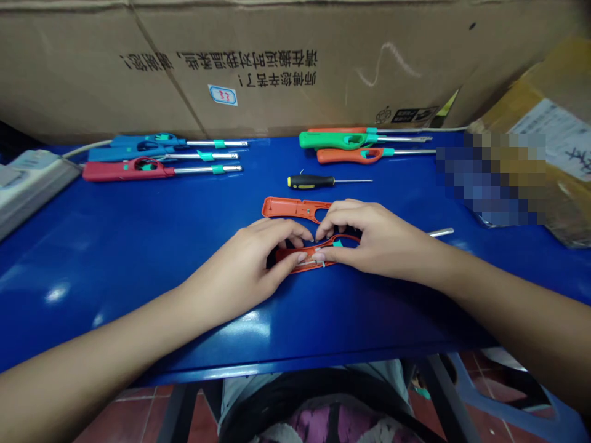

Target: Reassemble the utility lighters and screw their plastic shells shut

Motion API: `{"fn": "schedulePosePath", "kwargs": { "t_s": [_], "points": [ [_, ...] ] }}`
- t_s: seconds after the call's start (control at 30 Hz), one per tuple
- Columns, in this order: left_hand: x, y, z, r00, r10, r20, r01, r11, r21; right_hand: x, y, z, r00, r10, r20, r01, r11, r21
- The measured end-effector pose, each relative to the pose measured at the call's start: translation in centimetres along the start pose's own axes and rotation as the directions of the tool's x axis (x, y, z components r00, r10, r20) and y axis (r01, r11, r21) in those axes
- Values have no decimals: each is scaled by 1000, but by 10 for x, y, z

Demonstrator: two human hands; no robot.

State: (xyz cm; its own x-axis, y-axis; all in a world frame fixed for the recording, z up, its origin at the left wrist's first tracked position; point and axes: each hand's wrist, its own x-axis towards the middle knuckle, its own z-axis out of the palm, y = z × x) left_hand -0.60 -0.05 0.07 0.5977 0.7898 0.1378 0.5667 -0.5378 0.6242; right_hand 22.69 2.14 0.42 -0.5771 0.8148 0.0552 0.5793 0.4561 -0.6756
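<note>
An orange lighter half-shell [303, 264] lies open side up on the blue table, its inner parts showing: white pieces and a teal trigger. My left hand [265, 252] grips the left end of this lighter, thumb pressed onto the inside. From the other side my right hand [369, 240] closes on its middle, thumb and fingers at the white parts. A metal tube [442, 232] sticks out beyond my right wrist. Just behind both hands rests the loose orange cover half [290, 208], partly hidden by my right fingers. Further back lies a black and yellow screwdriver [311, 181].
Red [124, 170] and blue lighters [133, 147] lie at back left near a white power strip [32, 184]. Green [327, 140] and orange lighters [346, 155] lie at back right. A large cardboard box [277, 37] stands behind; a taped package [554, 123] is on the right.
</note>
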Motion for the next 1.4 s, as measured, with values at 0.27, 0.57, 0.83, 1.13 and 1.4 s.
{"fn": "schedulePosePath", "kwargs": {
  "t_s": [0.27,0.57,0.83,1.13,1.4],
  "points": [
    [-2,1,-4,939,342,-43,-320,911,261,-2,1,-24,993,66,-99,-73,995,-69],
    [-3,-4,-2,908,419,12,-400,858,323,-10,10,-57,961,97,258,-58,986,-157],
    [-4,2,-9,939,343,24,-325,863,387,-7,9,-47,966,84,245,-56,991,-120],
    [-2,-3,-3,932,348,101,-360,859,364,-3,5,-34,980,-26,197,44,995,-85],
    [-1,-3,-6,904,414,103,-418,813,404,-4,0,-32,982,18,188,4,994,-113]
  ]
}}
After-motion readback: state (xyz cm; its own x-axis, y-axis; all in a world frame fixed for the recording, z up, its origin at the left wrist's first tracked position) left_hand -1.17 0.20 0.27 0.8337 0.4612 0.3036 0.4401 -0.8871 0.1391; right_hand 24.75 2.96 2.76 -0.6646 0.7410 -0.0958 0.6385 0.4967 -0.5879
